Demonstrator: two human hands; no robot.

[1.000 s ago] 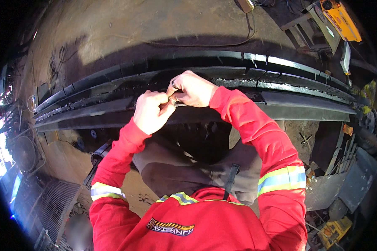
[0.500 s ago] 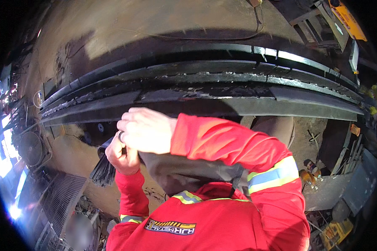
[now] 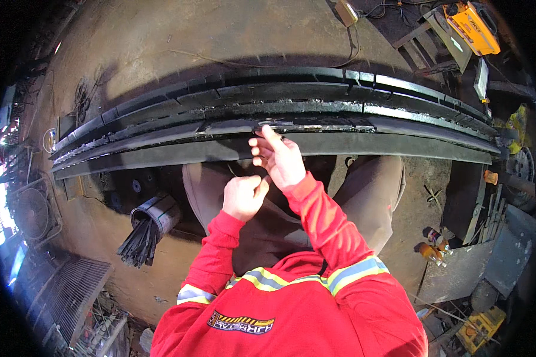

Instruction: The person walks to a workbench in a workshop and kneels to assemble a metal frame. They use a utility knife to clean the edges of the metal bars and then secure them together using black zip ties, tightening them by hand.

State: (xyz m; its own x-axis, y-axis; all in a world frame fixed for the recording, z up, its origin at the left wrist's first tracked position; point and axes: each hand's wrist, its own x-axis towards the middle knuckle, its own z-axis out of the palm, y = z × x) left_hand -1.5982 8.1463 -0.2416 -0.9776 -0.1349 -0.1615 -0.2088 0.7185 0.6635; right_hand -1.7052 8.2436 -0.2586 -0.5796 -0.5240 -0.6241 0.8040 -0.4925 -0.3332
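Long dark steel beams (image 3: 339,143) run across in front of me, with a rough, shiny seam along their length. My right hand (image 3: 283,162) is at the near beam, its fingers loosely curled and apart. One finger stretches up to the beam's upper edge, by a small dark spot. No held thing shows in that hand. Just below and to the left, my left hand (image 3: 242,199) is closed, thumb against the curled fingers. Whether anything is inside it is hidden.
By my left knee a round metal bucket (image 3: 170,211) lies tilted, dark flat strips (image 3: 140,243) sticking out. Amber bottles (image 3: 432,253) are on the right. Beyond the beams are an orange machine (image 3: 470,28) and a wooden frame (image 3: 420,53). A fan (image 3: 33,211) stands far left.
Both hands have moved right and come apart from being clasped together at the left. My right hand now reaches the beam. The view has shifted, and the bucket and both knees show more fully.
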